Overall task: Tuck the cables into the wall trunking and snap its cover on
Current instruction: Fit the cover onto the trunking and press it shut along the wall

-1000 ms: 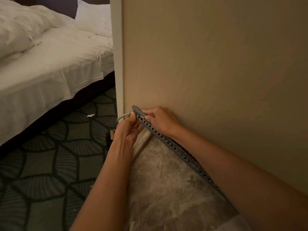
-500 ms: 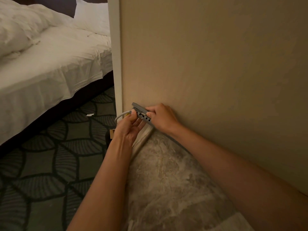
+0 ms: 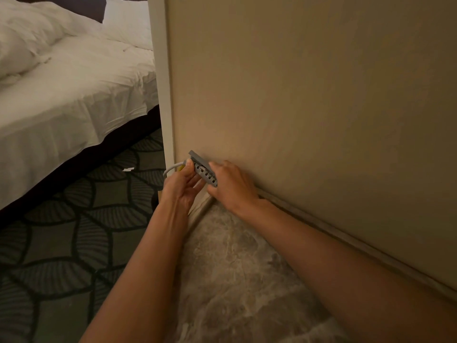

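Observation:
The grey slotted trunking (image 3: 204, 175) runs low along the beige wall, and only its left end shows. A flat grey cover (image 3: 196, 156) sits on top of that end. My right hand (image 3: 232, 188) grips the trunking from the right and hides the rest of its length. My left hand (image 3: 181, 188) pinches a white cable (image 3: 170, 170) with a yellow bit at the trunking's open end. The cable loops out to the left, past the wall corner.
A white corner post (image 3: 162, 95) ends the wall just left of the trunking. A bed with white sheets (image 3: 69, 95) fills the upper left above patterned dark carpet (image 3: 61, 243). Marbled stone floor (image 3: 235, 268) lies under my arms, with a skirting strip (image 3: 358, 251) along the wall.
A second ago a long run of slotted trunking showed along the wall's base; now my right arm covers it. Both hands have stayed at the trunking's left end, fingers shifting slightly.

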